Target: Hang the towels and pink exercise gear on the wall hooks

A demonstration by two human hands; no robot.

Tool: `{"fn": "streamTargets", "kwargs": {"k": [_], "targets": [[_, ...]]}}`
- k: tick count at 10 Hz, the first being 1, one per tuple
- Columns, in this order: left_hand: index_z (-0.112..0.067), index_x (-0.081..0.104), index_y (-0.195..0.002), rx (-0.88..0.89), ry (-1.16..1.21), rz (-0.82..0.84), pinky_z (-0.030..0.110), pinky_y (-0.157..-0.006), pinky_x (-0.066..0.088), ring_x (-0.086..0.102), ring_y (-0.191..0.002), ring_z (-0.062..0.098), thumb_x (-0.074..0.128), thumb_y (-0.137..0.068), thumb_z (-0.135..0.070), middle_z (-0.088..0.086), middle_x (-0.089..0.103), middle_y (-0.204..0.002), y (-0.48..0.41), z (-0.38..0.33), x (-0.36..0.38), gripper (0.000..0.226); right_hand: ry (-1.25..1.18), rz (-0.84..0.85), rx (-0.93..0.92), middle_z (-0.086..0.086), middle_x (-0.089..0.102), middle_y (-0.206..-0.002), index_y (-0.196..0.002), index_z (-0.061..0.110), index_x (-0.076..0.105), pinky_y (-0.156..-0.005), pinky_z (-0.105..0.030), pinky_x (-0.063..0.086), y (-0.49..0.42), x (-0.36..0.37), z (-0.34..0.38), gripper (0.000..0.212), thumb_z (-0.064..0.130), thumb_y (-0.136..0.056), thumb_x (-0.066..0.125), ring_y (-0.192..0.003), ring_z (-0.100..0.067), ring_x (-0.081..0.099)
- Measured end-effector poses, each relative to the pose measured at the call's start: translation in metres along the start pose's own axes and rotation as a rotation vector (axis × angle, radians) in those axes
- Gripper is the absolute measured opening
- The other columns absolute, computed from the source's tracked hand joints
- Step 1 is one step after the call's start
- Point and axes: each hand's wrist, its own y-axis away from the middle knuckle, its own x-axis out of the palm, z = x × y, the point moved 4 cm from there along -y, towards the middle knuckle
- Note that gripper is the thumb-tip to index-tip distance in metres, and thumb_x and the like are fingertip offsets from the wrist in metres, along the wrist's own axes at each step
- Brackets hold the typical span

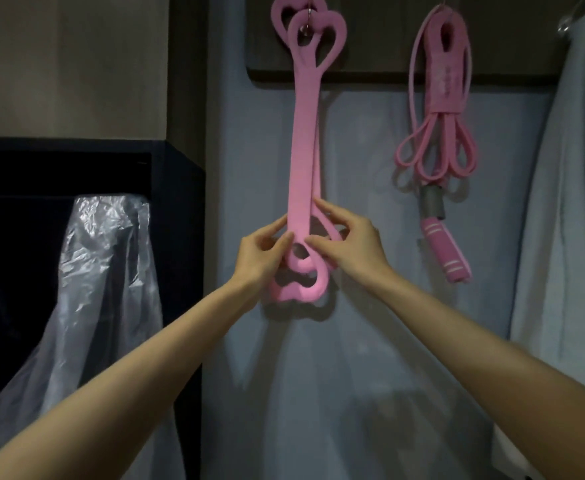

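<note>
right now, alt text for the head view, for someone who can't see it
The left hand and right hand pinch the lower end of a pink stretch band with heart-shaped handles, hanging from a wall hook. To its right hang a coiled pink skipping rope and a white towel; clear plastic sheeting drapes at far left.

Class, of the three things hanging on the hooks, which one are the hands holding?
The heart-handled band, leftmost: left hand and right hand pinch its lower end. The rope and towel hang untouched.
</note>
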Motion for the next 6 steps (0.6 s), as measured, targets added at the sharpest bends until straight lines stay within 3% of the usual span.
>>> {"fn": "streamTargets", "kwargs": {"k": [1,2,3,4,5,6], "targets": [[-0.016,0.055,-0.130,-0.033,-0.019,0.027,0.016,-0.050,0.050,0.053,-0.045,-0.001,0.059,-0.091,-0.010,-0.012,0.065,-0.052,0.010,0.009,-0.003,0.039,0.067,-0.048,-0.013,0.006,0.071,-0.096,-0.131,0.025,0.054,-0.065,-0.003,0.045,0.010,0.003,-0.001,0.066,0.014,-0.071,0.078,-0.059,0.005,0.055],[-0.012,0.054,-0.130,-0.060,0.032,-0.010,0.015,-0.048,0.050,0.051,-0.042,0.000,0.059,-0.091,-0.007,-0.012,0.064,-0.051,0.015,0.012,-0.001,0.040,0.099,-0.057,-0.001,0.001,0.073,-0.095,-0.133,0.026,0.053,-0.066,-0.001,0.043,0.013,0.007,-0.003,0.065,0.016,-0.073,0.078,-0.064,0.005,0.058],[-0.014,0.057,-0.127,-0.083,0.045,-0.037,0.014,-0.053,0.051,0.054,-0.046,-0.001,0.061,-0.090,-0.011,-0.013,0.067,-0.056,0.015,0.012,-0.002,0.038,0.081,-0.041,-0.011,0.004,0.067,-0.119,-0.134,0.024,0.051,-0.070,0.003,0.039,0.013,0.007,-0.003,0.065,0.015,-0.075,0.076,-0.081,0.002,0.063],[-0.013,0.060,-0.125,-0.085,0.016,-0.039,0.013,-0.061,0.053,0.061,-0.056,-0.002,0.060,-0.091,-0.013,-0.001,0.071,-0.080,0.017,0.010,-0.006,0.034,0.086,0.023,-0.008,0.007,0.055,-0.136,-0.137,0.024,0.047,-0.093,-0.008,0.042,0.013,0.003,-0.003,0.065,0.014,-0.078,0.072,-0.112,-0.001,0.057],[-0.011,0.057,-0.128,-0.086,-0.051,-0.066,0.019,-0.074,0.052,0.064,-0.075,0.004,0.062,-0.090,-0.018,0.011,0.069,-0.106,0.020,0.010,-0.011,0.039,0.128,0.060,-0.009,0.007,0.053,-0.138,-0.139,0.026,0.046,-0.101,-0.018,0.040,0.016,-0.005,-0.006,0.067,0.016,-0.078,0.072,-0.122,-0.006,0.052],[-0.017,0.050,-0.135,-0.113,-0.170,-0.094,0.034,-0.094,0.049,0.060,-0.107,0.017,0.066,-0.087,-0.026,0.008,0.063,-0.122,0.024,0.010,-0.022,0.052,0.113,0.060,0.046,0.001,0.054,-0.135,-0.137,0.033,0.045,-0.102,-0.027,0.044,0.025,-0.015,-0.008,0.069,0.022,-0.076,0.075,-0.120,-0.012,0.054]]}}
